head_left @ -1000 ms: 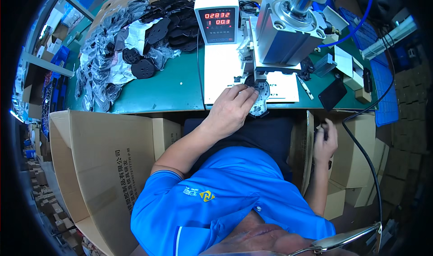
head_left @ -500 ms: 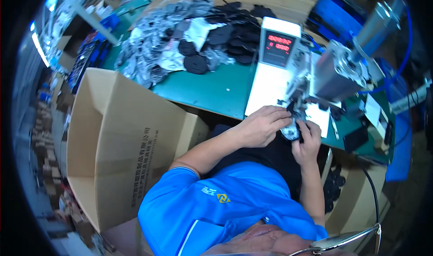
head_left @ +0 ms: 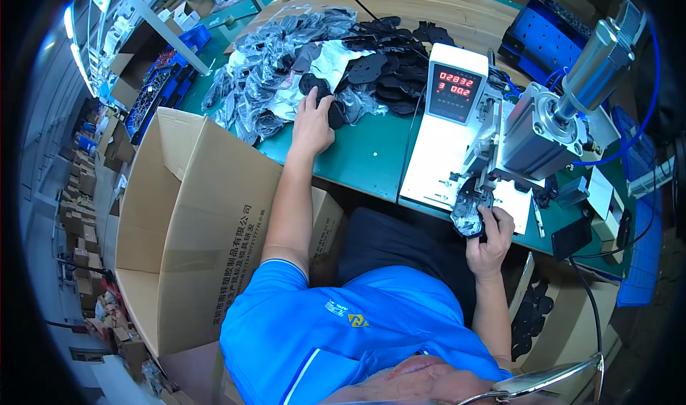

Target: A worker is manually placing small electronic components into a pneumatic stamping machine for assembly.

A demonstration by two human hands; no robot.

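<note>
Reaching left, our left hand (head_left: 312, 123) lies flat, fingers spread, on a black part (head_left: 323, 91) in the pile, gripping nothing; our right hand (head_left: 489, 242) pinches a bagged part (head_left: 468, 212) under the press (head_left: 500, 144), where fingers risk getting caught.

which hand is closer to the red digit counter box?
Right. The right hand holds a bagged black part at the press, just below the counter box. The left hand is farther off, on the black parts pile.
</note>
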